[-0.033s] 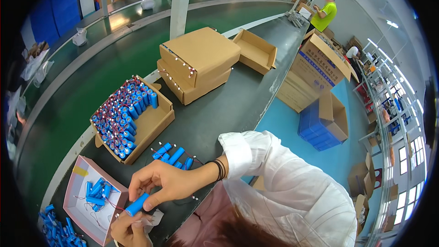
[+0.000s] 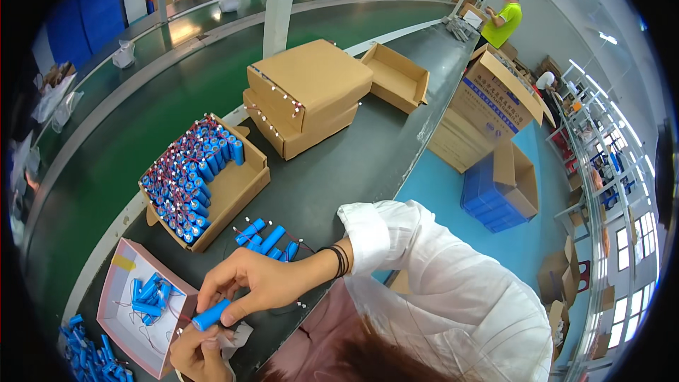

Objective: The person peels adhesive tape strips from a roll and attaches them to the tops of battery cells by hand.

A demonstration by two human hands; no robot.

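Note:
My right hand [image 2: 262,279] reaches in from the right, with a black band on its wrist. It pinches a blue cylindrical cell [image 2: 211,315] between thumb and fingers. Just below, my left hand [image 2: 196,355] meets the cell's lower end and grips a small white piece [image 2: 233,336]. Several loose blue cells with thin wires [image 2: 265,235] lie on the dark bench behind my right hand. A pink-rimmed box [image 2: 113,290] to the left holds several more cells.
A cardboard tray [image 2: 237,194] packed with wired blue cells stands upper left. Behind it are two stacked closed cartons [image 2: 308,92] and an open one [image 2: 396,78]. A green conveyor [image 2: 120,127] runs along the left. Large cartons [image 2: 488,110] and a blue crate [image 2: 495,201] sit on the floor, with a person in a yellow-green shirt [image 2: 506,21] beyond.

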